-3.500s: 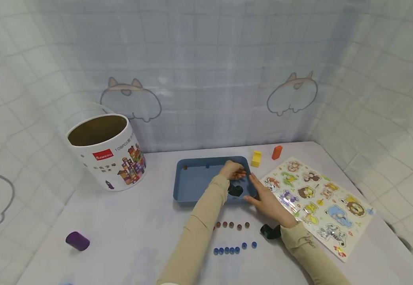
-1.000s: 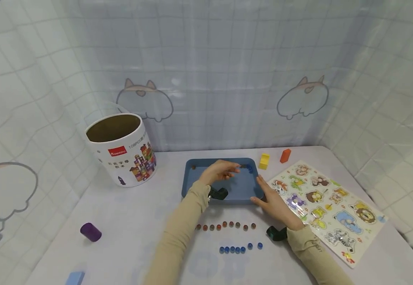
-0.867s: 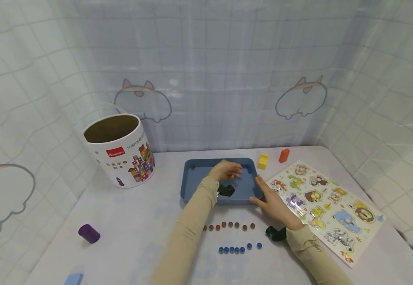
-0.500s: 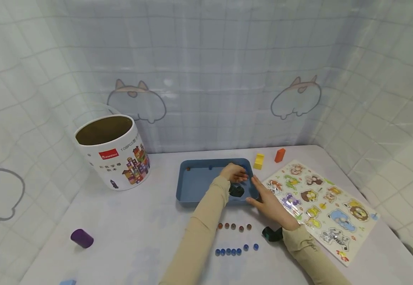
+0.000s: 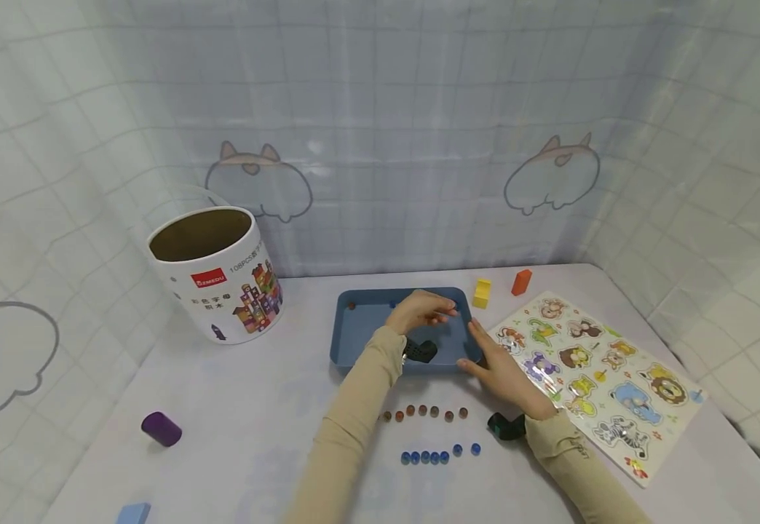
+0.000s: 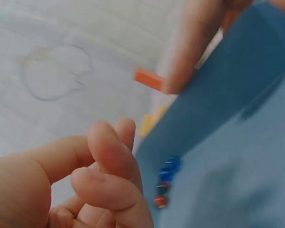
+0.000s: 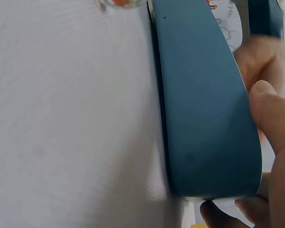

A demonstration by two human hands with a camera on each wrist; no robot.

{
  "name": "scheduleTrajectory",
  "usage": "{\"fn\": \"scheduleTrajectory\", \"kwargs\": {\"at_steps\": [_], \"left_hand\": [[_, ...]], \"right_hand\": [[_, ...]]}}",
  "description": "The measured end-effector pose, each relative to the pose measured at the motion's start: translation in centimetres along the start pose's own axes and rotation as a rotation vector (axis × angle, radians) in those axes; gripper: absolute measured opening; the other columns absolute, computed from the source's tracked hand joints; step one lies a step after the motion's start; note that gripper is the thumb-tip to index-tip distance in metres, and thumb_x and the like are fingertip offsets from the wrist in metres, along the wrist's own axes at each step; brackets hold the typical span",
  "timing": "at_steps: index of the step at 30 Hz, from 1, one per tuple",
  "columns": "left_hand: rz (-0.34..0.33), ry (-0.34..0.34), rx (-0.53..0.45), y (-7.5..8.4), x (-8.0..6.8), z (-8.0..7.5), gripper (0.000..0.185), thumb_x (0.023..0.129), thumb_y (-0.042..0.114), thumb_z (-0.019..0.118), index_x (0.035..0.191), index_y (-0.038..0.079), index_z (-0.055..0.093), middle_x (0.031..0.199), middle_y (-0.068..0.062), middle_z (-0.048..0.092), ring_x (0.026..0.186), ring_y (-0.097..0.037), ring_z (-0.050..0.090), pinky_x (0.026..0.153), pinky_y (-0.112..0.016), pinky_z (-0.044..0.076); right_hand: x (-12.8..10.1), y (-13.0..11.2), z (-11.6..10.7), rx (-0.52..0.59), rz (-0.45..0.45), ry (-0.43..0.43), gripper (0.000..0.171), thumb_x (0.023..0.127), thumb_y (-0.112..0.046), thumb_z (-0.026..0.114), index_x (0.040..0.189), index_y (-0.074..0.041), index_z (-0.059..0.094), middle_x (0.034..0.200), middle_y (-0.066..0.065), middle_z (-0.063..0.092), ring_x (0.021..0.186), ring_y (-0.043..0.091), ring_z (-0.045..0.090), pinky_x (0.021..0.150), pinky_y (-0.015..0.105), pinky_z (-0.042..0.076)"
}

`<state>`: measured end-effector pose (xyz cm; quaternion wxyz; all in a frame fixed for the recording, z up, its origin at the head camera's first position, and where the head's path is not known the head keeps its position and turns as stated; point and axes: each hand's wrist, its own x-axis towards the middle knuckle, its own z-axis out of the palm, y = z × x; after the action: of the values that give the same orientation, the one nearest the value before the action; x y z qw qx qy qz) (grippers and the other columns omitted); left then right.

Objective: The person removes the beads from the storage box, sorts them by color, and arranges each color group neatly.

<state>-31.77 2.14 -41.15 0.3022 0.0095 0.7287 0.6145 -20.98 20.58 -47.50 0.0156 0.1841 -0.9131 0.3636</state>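
A shallow blue tray (image 5: 354, 342) stands at the middle of the table. Over its right half hovers my left hand (image 5: 421, 311), fingers loosely bent, with nothing visible between them. In the left wrist view, blue marbles (image 6: 171, 164) and a red marble (image 6: 160, 201) lie along the tray wall near those fingertips. Another red marble (image 5: 351, 306) sits in the far left corner. My right hand (image 5: 501, 371) rests against the near right corner, fingers extended along the side and thumb (image 7: 263, 90) at the front rim. On the table lie a row of reddish marbles (image 5: 422, 410) and one of blue marbles (image 5: 425, 458).
Left stands a large white bucket (image 5: 223, 291). A purple cylinder (image 5: 161, 429) and light blue block (image 5: 134, 513) lie front left. Behind the right hand are a yellow block (image 5: 481, 293), an orange block (image 5: 521, 282) and an animal puzzle board (image 5: 590, 356). Curtains enclose the table.
My left hand reached into the tray's right part half a second ago and has since drawn back a little to the left. The right hand stays at the corner; the head view shifts slightly.
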Motion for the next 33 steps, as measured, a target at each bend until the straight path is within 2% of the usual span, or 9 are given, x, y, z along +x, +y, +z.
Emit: {"fn": "scheduleTrajectory", "kwargs": {"at_steps": [4,11,18,23,29,33], "left_hand": [[0.06,-0.027,0.056,0.1,-2.2,-1.0,0.04,0.096,0.021,0.062,0.129,-0.001,0.06,0.097,-0.006,0.071,0.063,-0.008,0.057,0.062,-0.024,0.041],[0.137,-0.113,0.133,-0.9,-7.7,-0.9,0.035,0.099,0.02,0.058,0.128,0.0,0.06,0.106,-0.014,0.071,0.052,-0.007,0.05,0.049,-0.02,0.038],[0.187,-0.13,0.151,-3.2,-12.1,-2.1,0.032,0.097,0.018,0.059,0.121,-0.003,0.061,0.095,-0.012,0.073,0.048,-0.008,0.048,0.049,-0.023,0.038],[0.172,-0.19,0.21,-5.7,-14.9,-3.2,0.023,0.096,0.013,0.06,0.112,-0.004,0.062,0.087,-0.011,0.073,0.046,-0.008,0.048,0.047,-0.024,0.036],[0.131,-0.215,0.325,-9.0,-17.5,-3.9,0.008,0.093,0.01,0.063,0.096,0.002,0.065,0.077,-0.012,0.071,0.043,-0.007,0.046,0.042,-0.022,0.031],[0.065,-0.238,0.383,-10.9,-18.6,-3.6,0.005,0.089,0.009,0.068,0.089,0.005,0.067,0.068,-0.001,0.069,0.04,-0.006,0.046,0.041,-0.02,0.033]], "right_hand": [[0.0,0.0,-0.2,-0.009,0.004,0.001,0.08,0.095,-0.034,0.062,0.152,0.004,0.02,0.16,0.024,0.016,0.145,0.043,0.022,0.114,0.059,0.026],[-0.1,-0.2,-0.3,0.011,0.017,-0.014,0.082,0.095,-0.035,0.061,0.153,0.003,0.017,0.16,0.025,0.013,0.145,0.045,0.019,0.114,0.059,0.023],[0.0,-0.3,-0.1,-0.014,0.035,-0.016,0.082,0.095,-0.035,0.062,0.153,0.003,0.017,0.16,0.024,0.013,0.146,0.044,0.019,0.115,0.058,0.023],[-0.2,-0.3,0.0,-0.015,0.03,-0.026,0.082,0.095,-0.036,0.061,0.153,0.003,0.017,0.16,0.025,0.013,0.146,0.044,0.018,0.115,0.058,0.022],[-0.1,-0.3,-0.3,-0.01,0.02,-0.016,0.081,0.095,-0.034,0.062,0.152,0.004,0.019,0.16,0.024,0.014,0.146,0.044,0.018,0.115,0.058,0.022],[-0.1,-0.3,-0.3,-0.014,0.02,-0.026,0.081,0.095,-0.035,0.061,0.152,0.004,0.019,0.16,0.024,0.014,0.146,0.044,0.018,0.115,0.058,0.022]]}}
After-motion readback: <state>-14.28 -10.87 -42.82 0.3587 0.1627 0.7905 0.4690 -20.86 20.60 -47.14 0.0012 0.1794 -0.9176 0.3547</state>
